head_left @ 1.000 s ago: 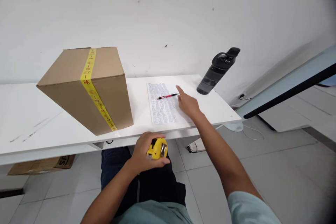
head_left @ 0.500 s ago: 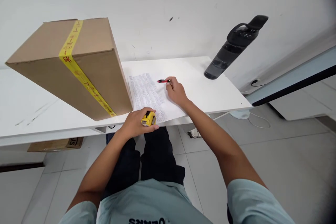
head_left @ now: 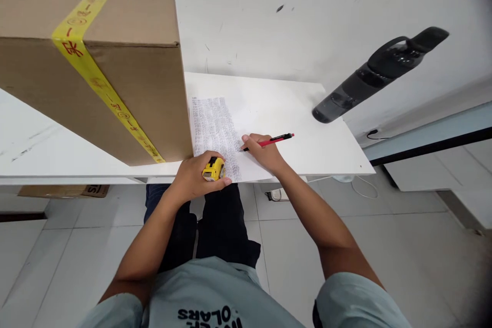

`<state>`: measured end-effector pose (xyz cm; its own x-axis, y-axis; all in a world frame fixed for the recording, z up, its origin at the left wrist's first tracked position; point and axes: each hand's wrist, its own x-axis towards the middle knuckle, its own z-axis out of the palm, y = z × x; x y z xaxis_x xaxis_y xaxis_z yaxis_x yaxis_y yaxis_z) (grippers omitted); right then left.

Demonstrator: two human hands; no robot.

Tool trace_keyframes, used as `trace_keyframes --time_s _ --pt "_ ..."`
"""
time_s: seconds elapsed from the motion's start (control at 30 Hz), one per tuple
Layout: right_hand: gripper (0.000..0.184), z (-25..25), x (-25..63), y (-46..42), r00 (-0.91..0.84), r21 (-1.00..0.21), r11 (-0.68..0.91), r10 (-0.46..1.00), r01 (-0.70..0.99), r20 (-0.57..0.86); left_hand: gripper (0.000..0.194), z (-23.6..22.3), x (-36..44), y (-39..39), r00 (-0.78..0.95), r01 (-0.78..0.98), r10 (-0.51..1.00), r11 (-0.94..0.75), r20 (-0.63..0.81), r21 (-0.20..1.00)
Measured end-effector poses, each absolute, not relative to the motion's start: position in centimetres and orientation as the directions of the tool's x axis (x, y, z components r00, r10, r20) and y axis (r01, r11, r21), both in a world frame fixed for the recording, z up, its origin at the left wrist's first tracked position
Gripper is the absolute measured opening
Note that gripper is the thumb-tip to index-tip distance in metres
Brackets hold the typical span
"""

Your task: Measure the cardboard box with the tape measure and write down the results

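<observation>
A red and black pen (head_left: 277, 139) is gripped in my right hand (head_left: 265, 152), its tip low at the right side of a written sheet of paper (head_left: 215, 123). Whether the tip touches the paper I cannot tell. Rows of dense handwriting fill the sheet's left part. My left hand (head_left: 194, 177) is closed around a yellow and black tape measure (head_left: 213, 169) at the table's front edge, over the sheet's lower left corner. Directly left of the sheet stands a tall cardboard box (head_left: 149, 87) with yellow printed tape (head_left: 103, 87).
A dark water bottle (head_left: 361, 82) stands at the back right of the white table (head_left: 292, 102), against the wall side. Beneath the table, another cardboard box (head_left: 65, 191) and a power strip (head_left: 277, 195) lie on the tiled floor.
My right hand has moved down the sheet and turned the pen, which now points tip-left toward the writing. My left hand still holds the tape measure. The view has shifted closer to the table.
</observation>
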<state>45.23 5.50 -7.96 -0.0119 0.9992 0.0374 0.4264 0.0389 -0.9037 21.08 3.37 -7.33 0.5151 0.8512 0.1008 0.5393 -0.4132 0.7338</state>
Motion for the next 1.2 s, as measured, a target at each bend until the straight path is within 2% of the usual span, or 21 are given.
trace_keyframes --time_s 0.23,0.47,1.2 --pt "0.045 -7.76 45.16 5.33 -0.054 -0.875 0.056 0.998 0.48 0.035 0.05 -7.47 20.97 3.59 0.546 0.54 0.83 -0.453 0.114 0.71" --pt "0.043 -7.68 45.29 5.4 -0.086 -0.89 0.035 0.996 0.455 -0.005 0.051 -7.76 21.02 3.53 0.547 0.518 0.826 -0.464 0.139 0.718" --pt "0.039 -7.82 45.32 5.28 -0.043 -0.896 0.042 0.999 0.443 0.025 0.051 -7.76 21.15 3.44 0.54 0.525 0.832 -0.45 0.125 0.723"
